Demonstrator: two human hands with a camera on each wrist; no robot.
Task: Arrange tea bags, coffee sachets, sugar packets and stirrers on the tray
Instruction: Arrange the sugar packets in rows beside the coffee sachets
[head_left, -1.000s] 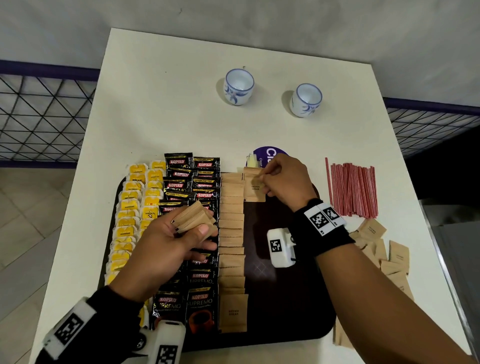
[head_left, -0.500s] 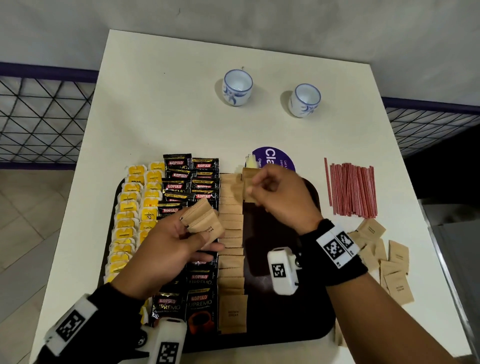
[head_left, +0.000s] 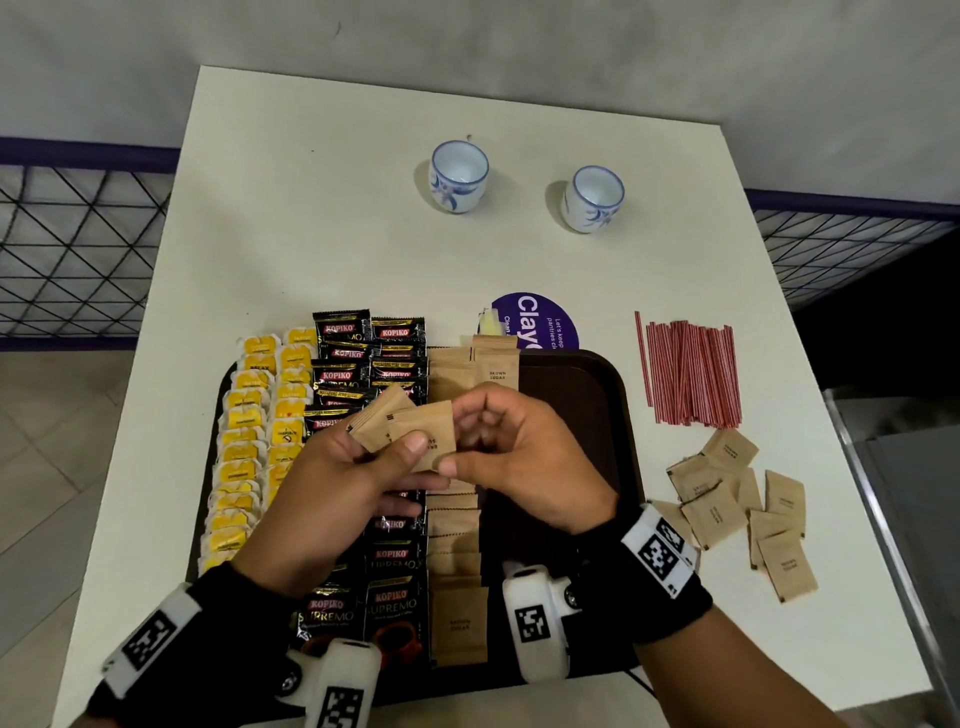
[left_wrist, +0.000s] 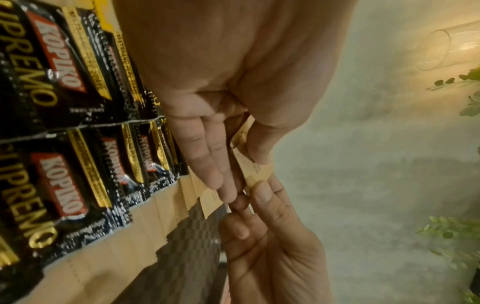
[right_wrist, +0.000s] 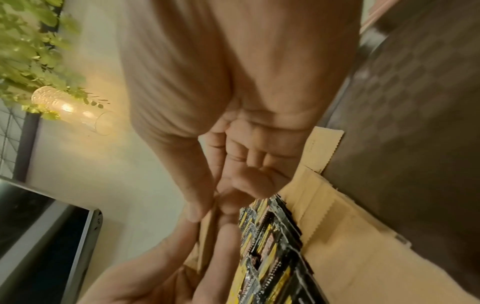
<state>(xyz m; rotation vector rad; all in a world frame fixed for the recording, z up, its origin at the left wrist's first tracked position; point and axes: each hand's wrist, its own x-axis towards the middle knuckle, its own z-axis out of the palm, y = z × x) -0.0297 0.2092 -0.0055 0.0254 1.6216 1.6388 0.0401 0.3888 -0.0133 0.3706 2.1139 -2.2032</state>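
Observation:
Both hands meet above the dark brown tray (head_left: 571, 415). My left hand (head_left: 387, 457) grips a small fan of brown sugar packets (head_left: 410, 426), thumb on top. The right hand (head_left: 460, 441) pinches the right edge of the top packet (left_wrist: 257, 172). On the tray lie rows of yellow tea bags (head_left: 249, 441), black coffee sachets (head_left: 363, 353), a full column of sugar packets (head_left: 454, 577) and the start of a second column (head_left: 496, 366). Red stirrers (head_left: 691, 379) and loose sugar packets (head_left: 737, 509) lie on the table to the tray's right.
Two white and blue cups (head_left: 460, 176) (head_left: 593, 198) stand at the back of the white table (head_left: 311, 234). A purple round sticker (head_left: 540, 319) shows behind the tray. Black mesh railings flank the table on both sides.
My right hand left a sugar packet at the top of the second column and came back toward me to the left hand's stack, where it now pinches the top packet.

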